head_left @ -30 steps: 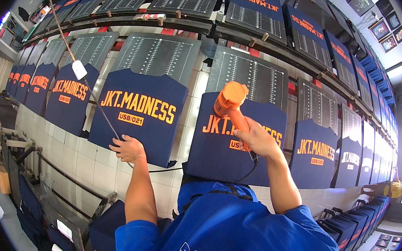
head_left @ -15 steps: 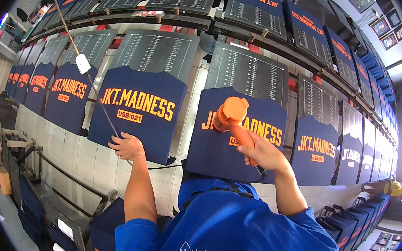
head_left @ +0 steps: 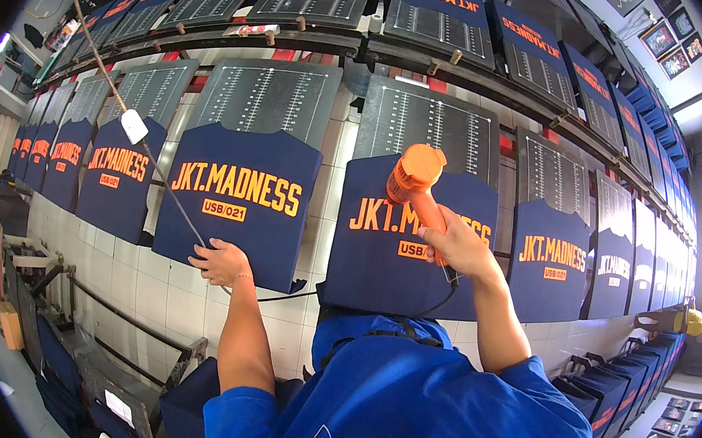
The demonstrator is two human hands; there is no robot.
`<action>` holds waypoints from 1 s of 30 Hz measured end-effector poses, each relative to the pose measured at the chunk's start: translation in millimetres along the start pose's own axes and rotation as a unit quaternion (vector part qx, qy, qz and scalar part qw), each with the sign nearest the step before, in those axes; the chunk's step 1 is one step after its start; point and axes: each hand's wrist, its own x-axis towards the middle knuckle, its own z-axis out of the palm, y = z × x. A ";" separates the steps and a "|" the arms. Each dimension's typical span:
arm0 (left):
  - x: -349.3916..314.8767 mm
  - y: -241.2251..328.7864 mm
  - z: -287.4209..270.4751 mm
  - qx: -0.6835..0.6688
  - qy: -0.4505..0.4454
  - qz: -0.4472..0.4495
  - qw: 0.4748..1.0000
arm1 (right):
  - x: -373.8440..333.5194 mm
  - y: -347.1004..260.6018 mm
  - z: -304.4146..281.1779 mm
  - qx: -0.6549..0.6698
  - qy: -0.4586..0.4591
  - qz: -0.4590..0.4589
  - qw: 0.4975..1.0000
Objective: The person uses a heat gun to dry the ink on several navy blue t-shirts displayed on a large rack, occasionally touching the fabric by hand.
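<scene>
My right hand (head_left: 466,250) grips the handle of an orange hair dryer (head_left: 417,174). It is held over a navy shirt panel (head_left: 373,272) with orange and yellow lettering, covering part of the print. A thin power cord (head_left: 166,176) slants down from the upper left to my left hand (head_left: 225,263), whose curled fingers are closed around it. That hand is over the lower edge of a second printed navy panel (head_left: 232,167). Below it, a black length of cable runs to the right toward the first panel.
A white box (head_left: 133,127) hangs on the cord. Dark printing boards (head_left: 263,92) with navy panels line both sides of a long metal rail (head_left: 326,44). More printed panels (head_left: 616,383) stand at lower right. A metal frame (head_left: 130,341) lies at left.
The hair dryer has moved up and slightly right over the panel, uncovering more lettering on the left. My left hand stays almost in place on the cord.
</scene>
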 end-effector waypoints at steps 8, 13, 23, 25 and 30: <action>-0.3 0.4 -1.0 -0.003 -0.003 -0.001 1.000 | -5.1 13.4 -2.5 0.011 0.015 -0.016 1.000; -1.7 0.7 -3.1 -0.004 -0.004 -0.001 1.000 | -7.1 7.4 -1.7 -0.004 0.024 -0.013 1.000; 0.2 -1.7 1.0 -0.015 0.000 0.001 1.000 | -10.9 4.8 2.5 0.008 -0.008 0.006 1.000; -0.3 -0.5 -0.1 -0.018 0.000 0.003 1.000 | -14.4 10.6 -0.9 0.016 -0.013 -0.001 1.000; -1.1 -1.6 0.5 -0.022 0.006 0.006 1.000 | -21.2 13.0 -3.5 0.002 -0.047 0.020 0.999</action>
